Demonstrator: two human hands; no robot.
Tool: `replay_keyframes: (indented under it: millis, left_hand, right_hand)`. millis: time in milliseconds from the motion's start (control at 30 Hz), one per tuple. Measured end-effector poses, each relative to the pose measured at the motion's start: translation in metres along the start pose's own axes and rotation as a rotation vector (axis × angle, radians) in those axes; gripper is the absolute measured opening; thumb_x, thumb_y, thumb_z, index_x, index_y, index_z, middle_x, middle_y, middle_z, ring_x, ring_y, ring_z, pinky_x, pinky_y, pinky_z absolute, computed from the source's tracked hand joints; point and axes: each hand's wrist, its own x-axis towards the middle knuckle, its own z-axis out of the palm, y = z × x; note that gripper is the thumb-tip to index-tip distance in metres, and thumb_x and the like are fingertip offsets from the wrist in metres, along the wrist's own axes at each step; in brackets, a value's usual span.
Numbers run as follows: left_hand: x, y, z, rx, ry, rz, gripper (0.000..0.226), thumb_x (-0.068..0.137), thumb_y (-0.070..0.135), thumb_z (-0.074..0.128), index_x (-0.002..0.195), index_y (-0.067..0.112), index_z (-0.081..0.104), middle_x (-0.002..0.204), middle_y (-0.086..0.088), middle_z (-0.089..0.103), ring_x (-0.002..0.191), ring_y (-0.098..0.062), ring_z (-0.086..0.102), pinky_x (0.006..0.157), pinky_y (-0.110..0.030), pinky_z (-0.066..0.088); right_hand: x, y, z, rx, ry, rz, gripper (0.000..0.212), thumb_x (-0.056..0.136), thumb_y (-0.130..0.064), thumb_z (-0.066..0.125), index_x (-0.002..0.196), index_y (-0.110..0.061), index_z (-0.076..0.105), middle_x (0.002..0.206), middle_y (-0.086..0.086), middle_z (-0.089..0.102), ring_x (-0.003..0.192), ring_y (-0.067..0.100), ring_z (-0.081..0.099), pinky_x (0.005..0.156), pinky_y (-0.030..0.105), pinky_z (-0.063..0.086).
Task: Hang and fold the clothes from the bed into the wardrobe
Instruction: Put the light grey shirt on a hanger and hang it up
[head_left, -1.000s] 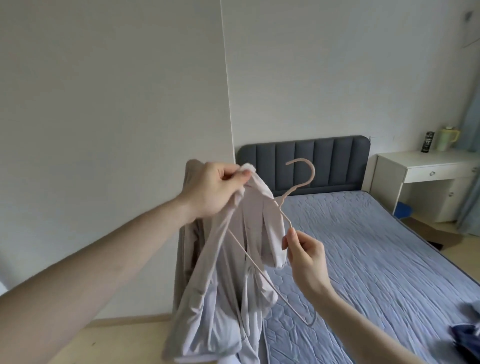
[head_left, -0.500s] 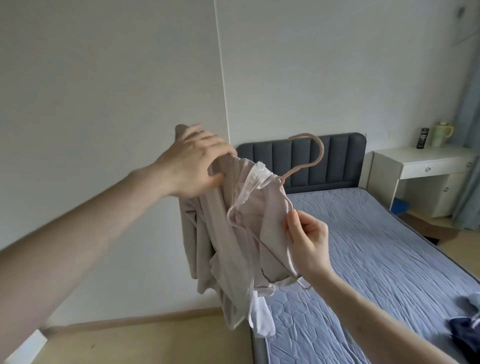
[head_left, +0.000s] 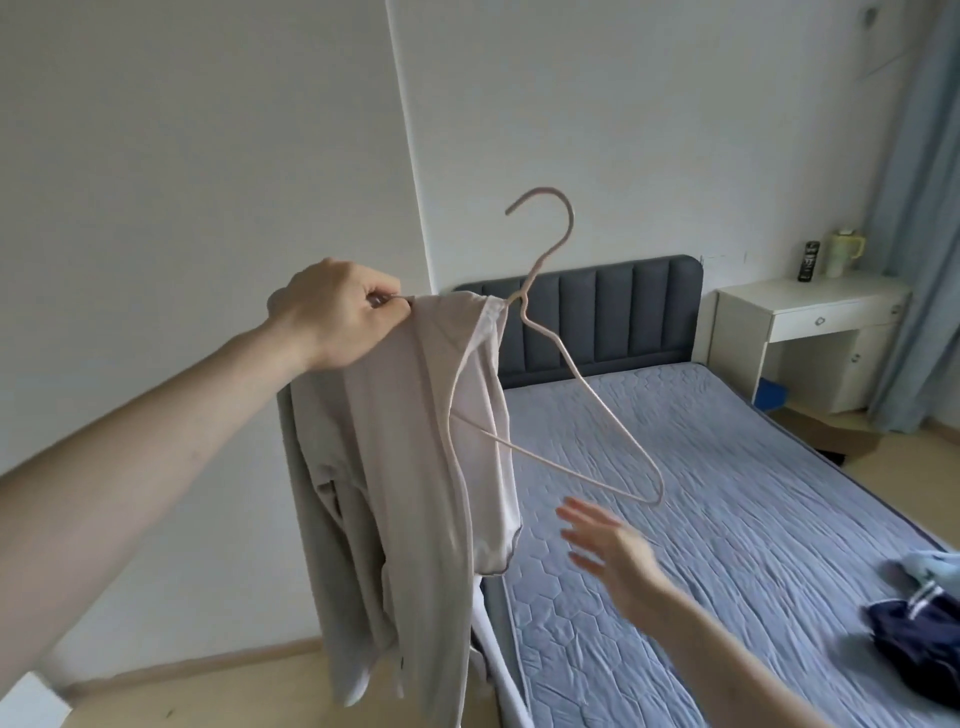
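Up close, the left hand (head_left: 340, 312) pinched one shoulder of a pale beige long-sleeved garment (head_left: 400, 467), half threaded on a thin pink wire hanger (head_left: 566, 358) held in the air beside the bed; the right hand (head_left: 608, 545) hovered spread below the hanger's free corner, touching nothing; beyond lay a blue quilted mattress (head_left: 727, 493) with a dark navy garment (head_left: 924, 639) at its right edge; farther back stood a grey padded headboard (head_left: 623, 312) and a white bedside desk (head_left: 810, 332).

Plain white walls (head_left: 208, 156) meet at a corner; a dark padded headboard (head_left: 613, 312) backs the bed, a white table (head_left: 810, 322) stands beside it, pale blue curtain (head_left: 919, 208) at right, light wooden floor (head_left: 218, 686)
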Motion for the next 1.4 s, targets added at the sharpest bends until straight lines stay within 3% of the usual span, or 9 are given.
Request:
replay_keyframes:
  millis: [233,300,400,633,767,1100,1200,1267,1400]
  left_hand:
    - [-0.003,0.003,-0.013,-0.073,0.079,0.055,0.035,0.082,0.042,0.046,0.066,0.015,0.029,0.056,-0.005,0.032,0.057,-0.023,0.031,0.053,-0.036,0.031]
    - [-0.006,0.000,-0.018,-0.076,0.085,0.054,0.036,0.082,0.040,0.047,0.065,0.013,0.030,0.056,-0.006,0.032,0.057,-0.023,0.031,0.053,-0.035,0.029]
    - [-0.016,-0.014,-0.032,-0.030,0.087,0.027,0.034,0.082,0.043,0.046,0.067,0.013,0.038,0.059,-0.004,0.044,0.058,-0.023,0.042,0.055,-0.033,0.035]
    - [-0.056,-0.062,-0.045,0.156,-0.037,0.031,0.045,0.080,0.053,0.040,0.070,0.012,0.055,0.058,0.000,0.056,0.064,-0.027,0.055,0.061,-0.035,0.045]
    - [-0.071,-0.072,-0.027,0.265,-0.161,0.066,0.031,0.089,0.053,0.041,0.066,0.033,0.050,0.065,0.009,0.055,0.068,-0.027,0.053,0.061,-0.034,0.043]
    - [-0.080,-0.062,0.037,-0.013,-0.147,-0.313,0.040,0.098,0.039,0.047,0.067,0.014,0.050,0.064,0.000,0.058,0.068,-0.029,0.058,0.055,-0.031,0.032]
    - [-0.076,-0.046,0.037,-0.047,-0.016,-0.338,0.039,0.096,0.035,0.052,0.067,0.010,0.050,0.060,-0.003,0.056,0.065,-0.029,0.056,0.054,-0.032,0.031]
    - [-0.075,-0.041,0.034,-0.058,0.046,-0.308,0.040,0.097,0.035,0.055,0.066,0.011,0.050,0.058,-0.001,0.055,0.064,-0.031,0.055,0.053,-0.033,0.032]
    - [-0.082,-0.039,0.028,-0.066,0.078,-0.321,0.039,0.097,0.037,0.058,0.067,0.014,0.049,0.054,-0.001,0.052,0.065,-0.033,0.054,0.055,-0.034,0.037]
  right_hand:
    - [-0.014,0.007,0.106,-0.219,-0.308,-0.052,0.021,0.076,-0.014,0.070,0.092,0.000,0.073,0.080,-0.003,0.071,0.077,0.010,0.066,0.071,0.028,0.054]
    - [-0.004,0.007,0.114,-0.269,-0.192,-0.062,0.002,0.076,-0.009,0.072,0.076,-0.010,0.073,0.068,-0.007,0.070,0.070,0.009,0.064,0.062,0.028,0.052]
    - [0.020,-0.001,0.096,-0.237,0.082,-0.056,0.022,0.090,-0.004,0.065,0.069,-0.010,0.068,0.063,-0.003,0.064,0.062,0.013,0.055,0.052,0.028,0.044]
    - [0.053,-0.094,-0.008,-0.237,0.254,-0.191,0.021,0.097,-0.001,0.057,0.098,-0.005,0.077,0.084,0.009,0.074,0.077,0.023,0.064,0.073,0.041,0.054]
    - [0.046,-0.163,-0.018,-0.337,0.224,-0.341,0.026,0.095,-0.004,0.059,0.086,-0.018,0.079,0.091,0.009,0.078,0.085,0.022,0.070,0.082,0.041,0.059]
    - [-0.068,-0.211,0.098,-0.655,-0.207,-0.688,0.023,0.092,-0.002,0.051,0.087,-0.019,0.066,0.079,-0.001,0.070,0.075,0.010,0.064,0.074,0.039,0.058]
    - [-0.087,-0.184,0.125,-0.991,-0.618,-0.493,0.008,0.099,-0.009,0.052,0.106,-0.011,0.049,0.098,0.013,0.068,0.087,0.024,0.070,0.077,0.049,0.060]
    - [-0.086,-0.179,0.122,-1.277,-0.743,-0.457,0.034,0.099,-0.033,0.064,0.126,-0.024,0.045,0.124,-0.002,0.064,0.106,0.017,0.066,0.092,0.039,0.055]
    - [-0.074,-0.204,0.095,-1.088,-0.493,-0.567,0.028,0.087,-0.042,0.076,0.111,-0.034,0.063,0.102,-0.022,0.073,0.089,-0.001,0.070,0.084,0.028,0.057]
